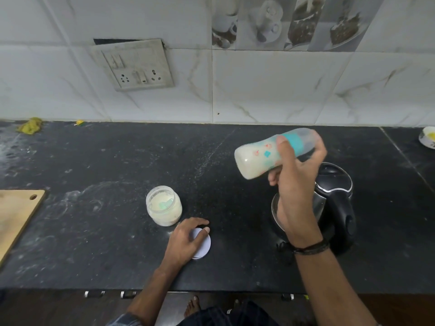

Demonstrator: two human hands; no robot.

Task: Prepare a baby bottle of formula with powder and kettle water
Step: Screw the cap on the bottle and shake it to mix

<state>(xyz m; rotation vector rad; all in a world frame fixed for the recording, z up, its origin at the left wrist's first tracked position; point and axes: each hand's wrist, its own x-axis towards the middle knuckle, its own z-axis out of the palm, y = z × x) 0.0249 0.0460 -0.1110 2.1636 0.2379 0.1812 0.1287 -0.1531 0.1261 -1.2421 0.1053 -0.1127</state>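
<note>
marble-look wall tiles back a dark speckled worktop (117, 184), dusted here and there with pale powder, and we take the electric kettle (334, 203) as our landmark. this black and steel kettle stands on the worktop with its lid shut, partly hidden behind our right forearm. far to the left of the kettle, at the frame's edge, lies the corner of a wooden cutting board (16, 215). above and to the left of the kettle, on the wall, hangs a grimy switch and socket plate (134, 64), tilted off square.

just above the kettle we hold the baby bottle (256, 158) in the air, lying nearly on its side, base toward the left and capped top toward the right, with milky liquid inside. our right hand (296, 175) is wrapped around its middle, thumb across the teal ring, a dark cord band at the wrist.

left of the kettle stands an open jar of formula powder (164, 209), with something teal lying in the powder. below and left of the kettle, just beside the jar, our left hand (186, 243) rests fingers curled on the white jar lid (202, 245), which lies flat on the worktop. whether it grips the lid we cannot tell.

far left of the kettle, against the wall, sits a yellow-green crumpled lump (30, 125); at the far right edge is part of a small dish (428, 137).
</note>
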